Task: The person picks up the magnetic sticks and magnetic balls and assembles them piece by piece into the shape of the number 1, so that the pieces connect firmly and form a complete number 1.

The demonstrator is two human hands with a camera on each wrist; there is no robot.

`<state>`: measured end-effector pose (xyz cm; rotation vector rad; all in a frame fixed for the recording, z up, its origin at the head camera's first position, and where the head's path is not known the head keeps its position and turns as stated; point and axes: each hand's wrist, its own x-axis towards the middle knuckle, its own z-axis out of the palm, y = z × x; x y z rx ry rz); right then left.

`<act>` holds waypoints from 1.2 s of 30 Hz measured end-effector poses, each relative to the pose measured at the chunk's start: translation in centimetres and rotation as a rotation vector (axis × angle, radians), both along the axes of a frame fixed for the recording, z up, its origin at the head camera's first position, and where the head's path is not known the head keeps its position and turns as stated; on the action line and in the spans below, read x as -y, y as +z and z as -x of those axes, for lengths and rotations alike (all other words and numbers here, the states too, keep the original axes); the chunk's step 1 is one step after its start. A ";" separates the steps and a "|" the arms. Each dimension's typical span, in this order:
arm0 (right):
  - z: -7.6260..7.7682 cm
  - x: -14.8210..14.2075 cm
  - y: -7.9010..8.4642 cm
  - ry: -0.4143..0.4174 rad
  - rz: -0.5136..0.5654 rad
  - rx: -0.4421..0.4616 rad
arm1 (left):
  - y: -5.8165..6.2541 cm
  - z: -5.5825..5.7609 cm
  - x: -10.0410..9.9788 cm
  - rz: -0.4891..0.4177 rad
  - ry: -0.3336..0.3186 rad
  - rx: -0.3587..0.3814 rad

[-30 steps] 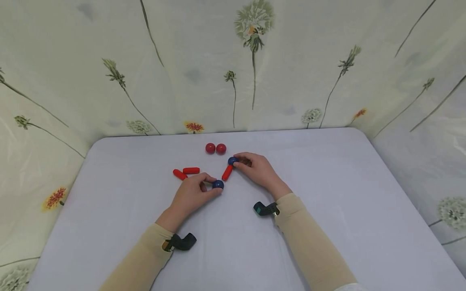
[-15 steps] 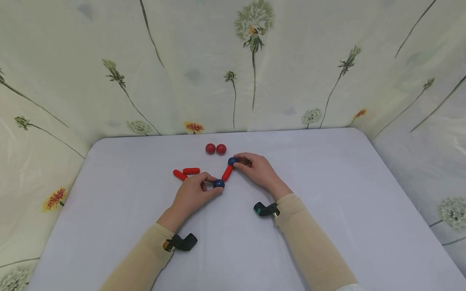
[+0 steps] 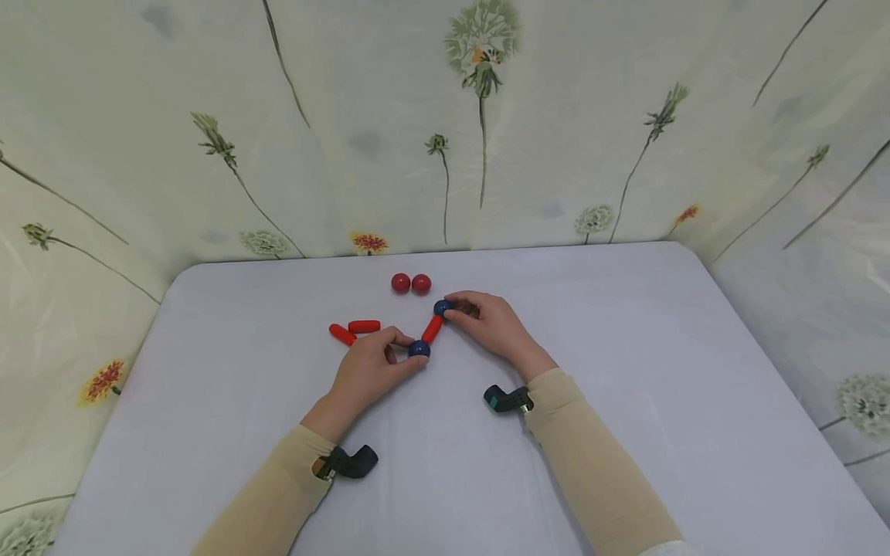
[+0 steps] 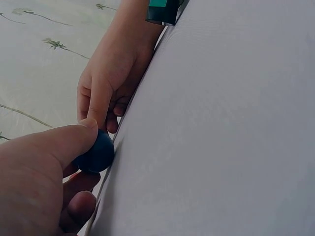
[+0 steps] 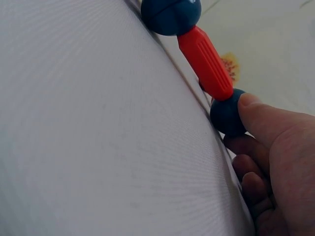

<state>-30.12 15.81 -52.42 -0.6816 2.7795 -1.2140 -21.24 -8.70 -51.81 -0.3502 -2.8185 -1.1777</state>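
Note:
A blue ball is pinched between thumb and fingers of my left hand. My right hand pinches a second blue ball, farther back on the table. Between the two balls runs a ridged red rod, one end against each ball in the right wrist view. In the left wrist view the near blue ball sits under my left thumb, and the rod is hidden there.
Two red balls lie side by side behind my hands. Left of the held pieces are two more red rods, one partly behind my left hand. A white cloth covers the table; a flowered curtain hangs behind.
My left hand has shifted slightly right and away from me, bringing its blue ball up against the near end of the red rod. The right hand has barely moved.

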 end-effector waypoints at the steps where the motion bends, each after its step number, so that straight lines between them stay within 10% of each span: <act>1: 0.0 0.0 0.0 -0.001 -0.001 0.001 | 0.0 0.0 0.0 -0.002 0.000 -0.001; 36: 0.1 -0.1 -0.2 -0.008 0.003 0.012 | -0.2 -0.2 0.1 0.006 0.002 0.009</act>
